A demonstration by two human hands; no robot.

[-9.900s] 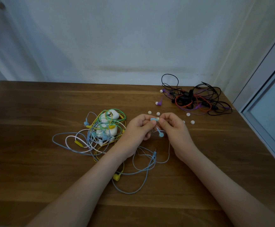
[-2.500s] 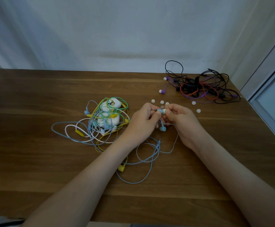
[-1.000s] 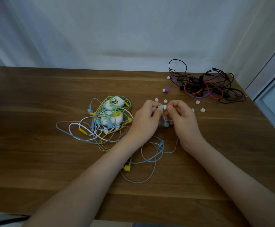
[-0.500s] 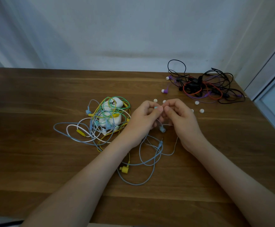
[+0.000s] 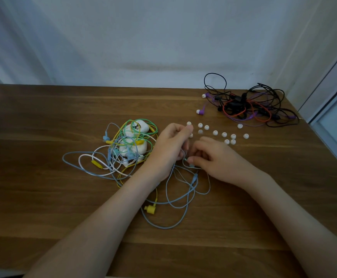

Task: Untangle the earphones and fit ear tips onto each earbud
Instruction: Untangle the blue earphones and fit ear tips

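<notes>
Pinching a pale blue earbud (image 5: 189, 161) between thumb and forefinger, your right hand (image 5: 215, 160) sits beside your left hand (image 5: 170, 149), whose curled fingers hold its cable (image 5: 164, 228), which loops below both grips. Loose white ear tips (image 5: 224, 135) lie just beyond your right fingers.

On the worktop (image 5: 43, 127), one tangle of earphones (image 5: 123, 151) lay left of centre. A second tangle (image 5: 252, 105) lay at the far right corner, with loose ear tips (image 5: 224, 134) scattered between them. The left hand (image 5: 169, 149) and right hand (image 5: 213, 159) sat side by side just before the tips. A cable (image 5: 163, 228) looped from them toward the front edge.
</notes>
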